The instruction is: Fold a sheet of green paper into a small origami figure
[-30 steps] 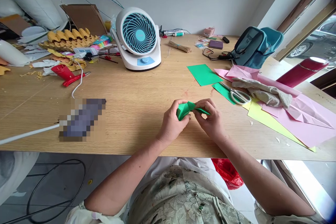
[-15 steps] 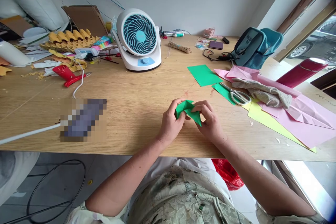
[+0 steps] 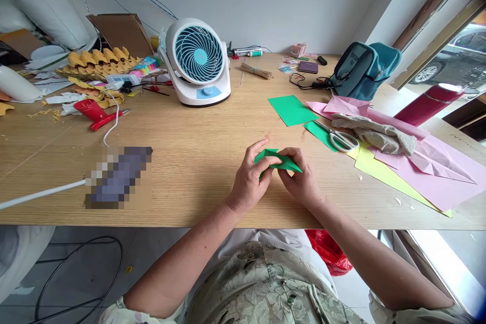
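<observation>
A small piece of folded green paper [image 3: 288, 162] is held between my two hands, above the wooden table near its front edge. My left hand [image 3: 250, 177] grips its left part, with the thumb laid across the folds. On the other side, my right hand [image 3: 301, 182] pinches the right part, and a pointed corner sticks out over its fingers. Part of the paper is hidden behind the fingers. Beyond my hands lies a flat green sheet [image 3: 290, 110]. To its right, scissors [image 3: 343, 140] rest partly on another green sheet [image 3: 319, 134].
Pink paper [image 3: 444, 182], yellow paper [image 3: 395, 177] and a grey glove [image 3: 375, 134] lie at right, near a red bottle [image 3: 429, 104] and a blue bag [image 3: 364, 71]. A white fan [image 3: 201, 61] stands at the back. A red glue gun [image 3: 94, 114] and a white cable [image 3: 41, 194] are at left.
The green paper has been turned flatter between my hands, its right corner now pointing rightward instead of down. My left thumb has moved right across it. The view has shifted slightly.
</observation>
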### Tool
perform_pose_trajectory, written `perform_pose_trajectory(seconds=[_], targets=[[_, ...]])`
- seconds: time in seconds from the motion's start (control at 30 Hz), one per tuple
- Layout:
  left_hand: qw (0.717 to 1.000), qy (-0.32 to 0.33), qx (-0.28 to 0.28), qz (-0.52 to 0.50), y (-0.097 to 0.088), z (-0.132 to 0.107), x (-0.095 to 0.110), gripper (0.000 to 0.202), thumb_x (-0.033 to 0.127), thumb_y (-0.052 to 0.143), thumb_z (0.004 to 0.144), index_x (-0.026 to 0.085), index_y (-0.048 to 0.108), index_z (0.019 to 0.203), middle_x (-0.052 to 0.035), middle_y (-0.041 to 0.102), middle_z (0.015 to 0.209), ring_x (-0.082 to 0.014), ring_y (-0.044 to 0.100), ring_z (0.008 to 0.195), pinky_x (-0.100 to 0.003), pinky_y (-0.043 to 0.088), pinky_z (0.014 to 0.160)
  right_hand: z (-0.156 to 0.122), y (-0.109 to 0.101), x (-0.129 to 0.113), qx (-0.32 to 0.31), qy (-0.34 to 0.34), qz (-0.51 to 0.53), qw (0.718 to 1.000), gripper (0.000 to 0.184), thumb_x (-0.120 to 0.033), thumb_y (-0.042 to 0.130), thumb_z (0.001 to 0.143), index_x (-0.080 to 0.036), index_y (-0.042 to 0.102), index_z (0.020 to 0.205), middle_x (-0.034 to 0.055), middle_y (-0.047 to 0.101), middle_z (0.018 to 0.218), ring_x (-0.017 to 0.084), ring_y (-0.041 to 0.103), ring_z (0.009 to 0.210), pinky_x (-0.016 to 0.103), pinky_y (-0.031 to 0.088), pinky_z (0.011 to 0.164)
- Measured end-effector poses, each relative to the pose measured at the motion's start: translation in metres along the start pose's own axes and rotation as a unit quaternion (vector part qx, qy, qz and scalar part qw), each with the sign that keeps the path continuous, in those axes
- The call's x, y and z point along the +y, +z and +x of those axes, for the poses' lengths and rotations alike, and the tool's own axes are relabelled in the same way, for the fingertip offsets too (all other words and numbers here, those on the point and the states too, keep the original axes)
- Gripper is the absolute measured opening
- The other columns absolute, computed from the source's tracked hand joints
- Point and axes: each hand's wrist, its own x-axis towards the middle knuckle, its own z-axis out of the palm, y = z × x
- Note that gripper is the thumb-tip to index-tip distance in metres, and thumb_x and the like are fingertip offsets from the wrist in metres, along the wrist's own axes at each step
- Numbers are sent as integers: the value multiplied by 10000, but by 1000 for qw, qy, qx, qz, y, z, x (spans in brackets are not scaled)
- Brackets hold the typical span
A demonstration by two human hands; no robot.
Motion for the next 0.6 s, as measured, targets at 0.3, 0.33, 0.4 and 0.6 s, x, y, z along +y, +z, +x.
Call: perform_pose_trajectory(seconds=[0.3, 0.33, 0.4, 0.6], targets=[[1000, 26, -12, 10, 0, 1, -1, 433, -82, 461, 857, 237, 734, 959, -92, 469, 1451, -254, 496, 1362, -459, 478, 1104, -1, -3, -1, -55, -2, 33, 998, 386, -100, 577, 843, -259, 489, 1183, 50, 650, 1031, 195, 664, 877, 313, 551, 744], [999, 25, -15, 18, 0, 1, -1, 419, -82, 471, 853, 235, 735, 927, -86, 476, 1450, -254, 502, 1350, -458, 479, 1098, 0, -3, -1, -60, -2, 37, 998, 394, -99, 578, 838, -258, 488, 1187, 53, 649, 1043, 194, 665, 883, 311, 554, 745], [999, 27, -14, 29, 0, 1, -1, 377, -64, 497, 863, 229, 733, 886, -80, 489, 1443, -253, 512, 1329, -451, 483, 1085, 1, -4, -2, -65, 5, 48, 997, 394, -100, 577, 838, -258, 492, 1189, 55, 651, 1055, 193, 667, 896, 308, 556, 748], [997, 59, -7, 43, 0, 0, -4, 394, -43, 549, 877, 269, 769, 971, -81, 503, 1433, -253, 517, 1304, -445, 474, 1076, 4, -4, -4, -88, 46, 99, 990, 418, -85, 587, 846, -270, 529, 1216, 59, 659, 1135, 211, 671, 1025, 336, 555, 858]])
